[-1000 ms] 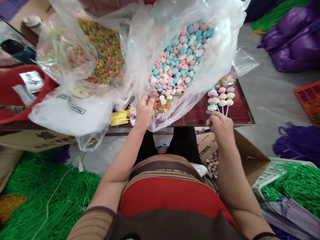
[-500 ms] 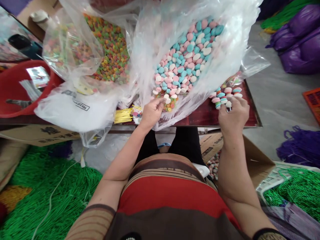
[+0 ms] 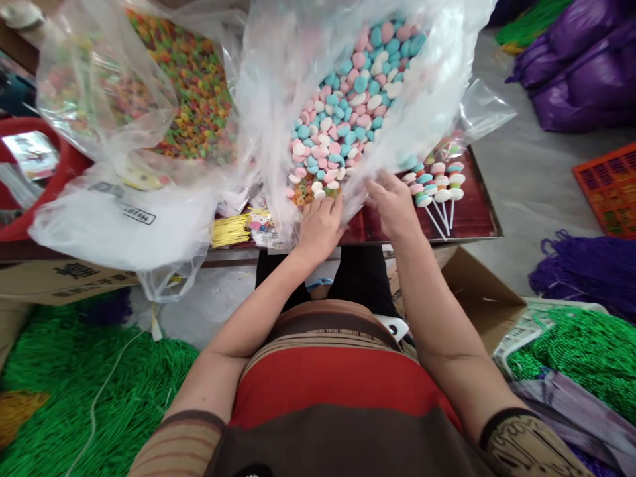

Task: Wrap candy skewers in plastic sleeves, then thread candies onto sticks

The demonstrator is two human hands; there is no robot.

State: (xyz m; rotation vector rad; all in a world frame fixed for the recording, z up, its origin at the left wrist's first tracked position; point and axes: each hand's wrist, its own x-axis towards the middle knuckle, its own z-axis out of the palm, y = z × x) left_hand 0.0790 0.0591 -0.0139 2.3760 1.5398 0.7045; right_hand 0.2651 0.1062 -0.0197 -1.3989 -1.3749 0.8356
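A large clear plastic bag [image 3: 417, 99] lies open on the table, full of pink, blue and white marshmallows [image 3: 342, 126]. At its near mouth are some ring-shaped gummy candies [image 3: 302, 193]. My left hand [image 3: 321, 228] reaches over this mouth, fingers stretched onto the candies, palm down; whatever lies beneath its fingertips is hidden. My right hand [image 3: 395, 205] is at the bag's right edge, its fingers bent against the plastic and seemingly gripping it. Just right of that hand lie several candy skewers [image 3: 440, 185] on white sticks, stacked with marshmallows.
Left of the marshmallows is a bag of colourful gummy rings [image 3: 199, 99]. Yellow twist ties [image 3: 231, 230] lie by the front edge of the dark red table [image 3: 474, 212]. A red basin [image 3: 74, 149] stands far left. Below right are an open carton [image 3: 479, 298] and green cords [image 3: 586, 358].
My right hand has left the skewers and moved left to the bag's edge. My left hand has shifted slightly right, flattening over the candies. The view has turned a little.
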